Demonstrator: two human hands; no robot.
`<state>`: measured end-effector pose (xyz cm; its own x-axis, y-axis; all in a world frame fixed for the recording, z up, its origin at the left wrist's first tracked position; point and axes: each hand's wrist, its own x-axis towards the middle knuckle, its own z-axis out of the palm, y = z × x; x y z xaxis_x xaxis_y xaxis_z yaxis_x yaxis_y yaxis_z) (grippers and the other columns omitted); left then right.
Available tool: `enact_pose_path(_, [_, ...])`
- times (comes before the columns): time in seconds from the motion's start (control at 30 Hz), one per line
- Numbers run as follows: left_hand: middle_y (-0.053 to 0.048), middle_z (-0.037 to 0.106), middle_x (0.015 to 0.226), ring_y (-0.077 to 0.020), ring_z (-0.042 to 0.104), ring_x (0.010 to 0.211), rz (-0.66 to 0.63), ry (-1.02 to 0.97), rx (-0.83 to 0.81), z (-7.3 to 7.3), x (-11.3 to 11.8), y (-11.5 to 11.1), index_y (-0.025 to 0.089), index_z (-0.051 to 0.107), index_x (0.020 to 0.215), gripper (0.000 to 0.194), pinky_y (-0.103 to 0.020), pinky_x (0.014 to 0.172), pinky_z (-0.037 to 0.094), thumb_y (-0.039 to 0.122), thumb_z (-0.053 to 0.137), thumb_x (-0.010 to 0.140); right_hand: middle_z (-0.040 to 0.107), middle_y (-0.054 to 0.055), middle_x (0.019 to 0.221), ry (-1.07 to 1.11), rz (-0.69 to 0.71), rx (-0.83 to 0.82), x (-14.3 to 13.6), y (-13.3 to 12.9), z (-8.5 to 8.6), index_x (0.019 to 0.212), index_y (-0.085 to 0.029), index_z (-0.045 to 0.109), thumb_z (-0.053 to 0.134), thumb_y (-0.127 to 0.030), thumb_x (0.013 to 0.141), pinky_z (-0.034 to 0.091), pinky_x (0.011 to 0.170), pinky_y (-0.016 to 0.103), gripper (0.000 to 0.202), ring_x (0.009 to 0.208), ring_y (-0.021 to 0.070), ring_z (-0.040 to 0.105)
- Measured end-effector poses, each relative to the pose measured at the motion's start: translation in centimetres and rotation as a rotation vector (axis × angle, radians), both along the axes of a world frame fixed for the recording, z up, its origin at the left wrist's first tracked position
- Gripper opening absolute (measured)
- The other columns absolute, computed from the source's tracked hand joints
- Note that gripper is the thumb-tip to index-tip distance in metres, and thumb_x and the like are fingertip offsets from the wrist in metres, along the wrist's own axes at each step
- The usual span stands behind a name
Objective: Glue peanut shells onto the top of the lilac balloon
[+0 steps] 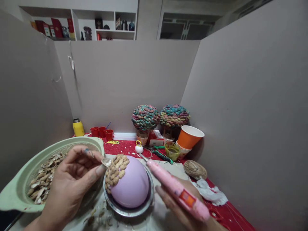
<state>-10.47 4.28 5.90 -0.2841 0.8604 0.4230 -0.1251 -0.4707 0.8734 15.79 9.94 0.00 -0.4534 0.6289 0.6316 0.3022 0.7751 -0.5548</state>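
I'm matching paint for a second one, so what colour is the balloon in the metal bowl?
Light purple; the balloon shows best in the head view.

Grey partitions [125, 77] on three sides; white shelving [104, 30] behind, holding boxes, vases.

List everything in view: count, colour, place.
Bowl: 1, silver, centre
Ball: 1, lilac, in bowl
Basket: 1, green, left
Peanut shells: many, tan, basket, ball
Glue gun: 1, pink, right
Bottle: 1, yellow, back left
Small cups: 3, red, back left
Textured balls: 2, multicoloured, back
Large cup: 1, orange, back right
Tub: 1, yellow-green, back right
Tools: count unclear, green-handled, back
Twine: 1, tan, right
Tissue: 1, white, right
Cloth: 1, red, tabletop
Shelving: 1, white, top left
Partitions: 3, grey, around
Left hand: 1, holding shell
Right hand: 1, on glue gun
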Motion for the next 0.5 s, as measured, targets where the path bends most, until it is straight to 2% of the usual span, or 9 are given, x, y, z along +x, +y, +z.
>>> enact_pose_path(0.1, [0.005, 0.071, 0.084, -0.0083, 0.067, 0.078, 0.003, 0.043, -0.03, 0.4, -0.4, 0.4, 0.025, 0.059, 0.09, 0.027, -0.012, 0.074, 0.055, 0.016, 0.081, 0.076, 0.063, 0.001, 0.068, -0.099, -0.208, -0.084, 1.3, 2.3, -0.3, 0.081, -0.022, 0.059, 0.051, -0.043, 0.096, 0.046, 0.053, 0.028, 0.027, 0.053, 0.017, 0.055])
enact_pose_path(0.17, [0.004, 0.071, 0.084, -0.0091, 0.067, 0.078, -0.001, 0.079, -0.06, 0.6, -0.4, 0.7, 0.023, 0.059, 0.089, 0.025, -0.014, 0.074, 0.055, 0.017, 0.08, 0.076, 0.063, 0.002, 0.069, -0.337, -0.336, -0.122, 2.4, 3.8, -1.6, 0.072, -0.023, 0.051, 0.045, -0.046, 0.095, 0.044, 0.058, 0.031, 0.033, 0.06, 0.0199, 0.056])
enact_pose_path(0.33, [0.003, 0.07, 0.081, -0.0091, 0.067, 0.077, -0.023, 0.117, -0.101, 1.0, -0.5, 0.9, 0.021, 0.059, 0.082, 0.02, -0.015, 0.074, 0.055, 0.017, 0.077, 0.076, 0.068, 0.005, 0.074, -0.595, -0.408, -0.226, 4.6, 5.2, -4.9, 0.076, -0.021, 0.054, 0.058, -0.027, 0.081, 0.036, 0.057, 0.031, 0.008, 0.064, 0.0231, 0.061])
enact_pose_path(0.43, [0.003, 0.069, 0.081, -0.0091, 0.067, 0.076, -0.041, 0.125, -0.108, 1.1, -0.7, 0.7, 0.021, 0.057, 0.08, 0.02, -0.015, 0.073, 0.055, 0.016, 0.076, 0.076, 0.07, 0.007, 0.08, -0.664, -0.416, -0.274, 5.2, 4.8, -5.6, 0.081, -0.02, 0.06, 0.063, -0.029, 0.076, 0.038, 0.06, 0.032, 0.01, 0.07, 0.0257, 0.064])
enact_pose_path(0.5, [0.003, 0.069, 0.081, -0.01, 0.067, 0.076, -0.044, 0.149, -0.104, 1.1, -0.9, 0.6, 0.022, 0.057, 0.08, 0.02, -0.016, 0.073, 0.056, 0.017, 0.076, 0.077, 0.071, 0.007, 0.085, -0.694, -0.4, -0.297, 5.5, 4.6, -5.4, 0.087, -0.02, 0.064, 0.064, -0.029, 0.074, 0.042, 0.065, 0.033, 0.016, 0.077, 0.0268, 0.066])
